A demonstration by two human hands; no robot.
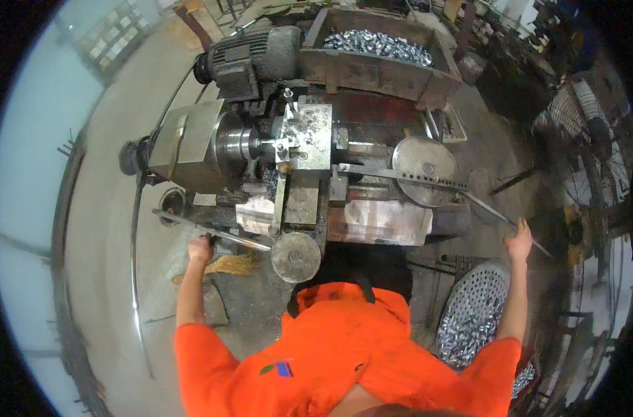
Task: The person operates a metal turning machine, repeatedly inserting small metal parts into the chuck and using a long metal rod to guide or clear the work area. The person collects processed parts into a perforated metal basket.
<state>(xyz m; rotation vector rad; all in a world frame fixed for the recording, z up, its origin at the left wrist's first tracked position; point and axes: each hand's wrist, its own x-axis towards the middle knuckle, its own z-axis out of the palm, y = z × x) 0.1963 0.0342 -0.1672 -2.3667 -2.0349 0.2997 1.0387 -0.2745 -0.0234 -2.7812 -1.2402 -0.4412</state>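
Observation:
In front of me stands a small metal lathe with a round chuck (234, 144) and a square tool block (311, 135). At the left, my left hand (200, 249) is closed at a long steel lever rod (243, 240) that runs to a round disc (295, 257); its fingertips are partly hidden. On the right, my right hand (518, 241) is closed around another lever rod (487, 206), joined to a flat bar with holes (427, 179) over a larger round plate (425, 156). A thin bright part (265, 142) sticks out of the chuck toward the tool block.
A grimy electric motor (255, 55) sits behind the lathe. Beside it is a metal trough (379, 71) of small shiny parts. At my lower right, a perforated basket (480, 292) holds more such parts. A straw brush (233, 265) lies below my left hand.

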